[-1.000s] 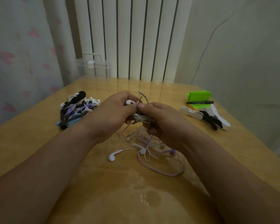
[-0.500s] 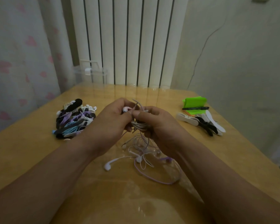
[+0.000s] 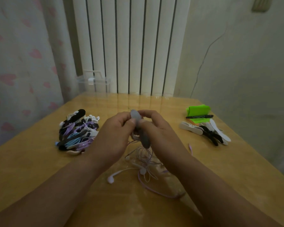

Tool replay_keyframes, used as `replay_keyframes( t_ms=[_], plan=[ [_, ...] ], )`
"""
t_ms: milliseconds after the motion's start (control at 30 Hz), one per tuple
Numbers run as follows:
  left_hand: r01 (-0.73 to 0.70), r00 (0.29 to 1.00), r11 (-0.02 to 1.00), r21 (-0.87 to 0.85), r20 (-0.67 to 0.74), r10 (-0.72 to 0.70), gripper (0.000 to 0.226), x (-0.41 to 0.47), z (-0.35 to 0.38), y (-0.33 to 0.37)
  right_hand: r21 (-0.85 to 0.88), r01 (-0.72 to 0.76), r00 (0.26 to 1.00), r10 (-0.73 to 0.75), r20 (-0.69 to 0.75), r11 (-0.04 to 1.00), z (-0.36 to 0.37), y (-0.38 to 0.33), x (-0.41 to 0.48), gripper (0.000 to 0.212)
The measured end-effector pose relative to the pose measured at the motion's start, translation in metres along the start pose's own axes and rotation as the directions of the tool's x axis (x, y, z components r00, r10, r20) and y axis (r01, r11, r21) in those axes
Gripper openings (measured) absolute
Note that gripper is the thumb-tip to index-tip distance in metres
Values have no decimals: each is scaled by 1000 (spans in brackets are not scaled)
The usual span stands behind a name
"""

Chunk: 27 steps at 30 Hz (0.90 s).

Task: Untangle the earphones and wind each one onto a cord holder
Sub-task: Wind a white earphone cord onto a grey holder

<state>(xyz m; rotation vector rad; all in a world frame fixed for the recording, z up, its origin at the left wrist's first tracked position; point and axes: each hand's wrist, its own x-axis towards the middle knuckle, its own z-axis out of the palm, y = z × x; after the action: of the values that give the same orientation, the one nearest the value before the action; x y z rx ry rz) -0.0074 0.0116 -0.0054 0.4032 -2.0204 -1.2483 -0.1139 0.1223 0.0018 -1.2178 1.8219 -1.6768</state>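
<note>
From the head view, we see both hands raised together over the middle of the table (image 3: pixel 39 169). The left hand (image 3: pixel 115 133) and the right hand (image 3: pixel 157 133) meet fingertip to fingertip around a grey cord holder (image 3: pixel 145 140). It stands nearly upright between them, its upper end poking out above the fingers and its lower end showing below the thumbs. The left hand's fingers curl in and pinch the holder from one side, thumb pressed to its front. The right hand's thumb and forefinger pinch it from the other side, with the other fingers curled behind. A few turns of white cord sit just under the thumbs, against the holder. We cannot tell how tightly they are wound.

Directly below the fingers, loose strands hang down to the tangled earphones (image 3: pixel 144 163) lying on the table. A white earbud (image 3: pixel 111 179) lies out to the left of the tangle, and a purple cord (image 3: pixel 154 190) loops toward us.

Well to the left of the left hand's knuckles lies a pile of wound earphones (image 3: pixel 79 133) in black, purple, blue and white. Well to the right of the right hand lie spare cord holders (image 3: pixel 208 131), white and black. Just beyond them lies a green notepad (image 3: pixel 197 109) with a black marker (image 3: pixel 199 116) across it. Beyond the fingertips, at the table's far edge, stands a clear plastic box (image 3: pixel 95 82) in front of a white radiator (image 3: pixel 129 46).
</note>
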Motion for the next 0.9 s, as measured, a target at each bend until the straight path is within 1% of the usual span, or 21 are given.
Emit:
replay_keyframes(
  t_ms=[100,200,267,333,433,533,600,700,767,800,833,900],
  plan=[
    [-69,997,997,27,-34,70,23,-4,8,2,62,42,999,-40,-22,997,0,3,1,29],
    [-80,993,996,-30,-93,77,16,-3,9,-2,59,51,998,-48,-52,997,1,4,1,27],
    [-77,988,995,-60,-140,68,9,-1,6,-4,73,22,998,-18,-53,997,1,5,0,23],
    [-82,985,996,-30,-155,77,7,-1,4,-5,110,-29,998,36,-60,993,1,5,0,20],
    [-88,991,994,69,-93,94,12,-1,3,-5,213,-103,988,124,-87,972,-1,9,4,17],
    [-93,996,995,21,-14,93,17,-2,4,-3,369,-143,978,190,-92,918,-4,9,10,17],
    [-121,992,993,-12,20,122,18,-3,4,-3,439,-161,972,219,-84,884,-7,10,12,18],
    [-164,977,986,26,141,159,25,-4,-3,-4,489,-198,965,258,-56,849,-11,11,13,23],
    [-170,956,983,70,252,147,43,-5,-8,-5,500,-234,956,290,-36,834,-15,9,13,25],
    [-185,947,978,98,283,151,53,-5,-11,-5,505,-253,952,306,-22,825,-17,8,13,25],
    [-208,942,970,128,293,163,57,-4,-11,-5,509,-270,948,319,-10,817,-19,7,12,24],
    [-229,946,964,137,264,187,53,-3,-12,-3,511,-291,945,326,22,809,-21,6,10,25]
  ],
)
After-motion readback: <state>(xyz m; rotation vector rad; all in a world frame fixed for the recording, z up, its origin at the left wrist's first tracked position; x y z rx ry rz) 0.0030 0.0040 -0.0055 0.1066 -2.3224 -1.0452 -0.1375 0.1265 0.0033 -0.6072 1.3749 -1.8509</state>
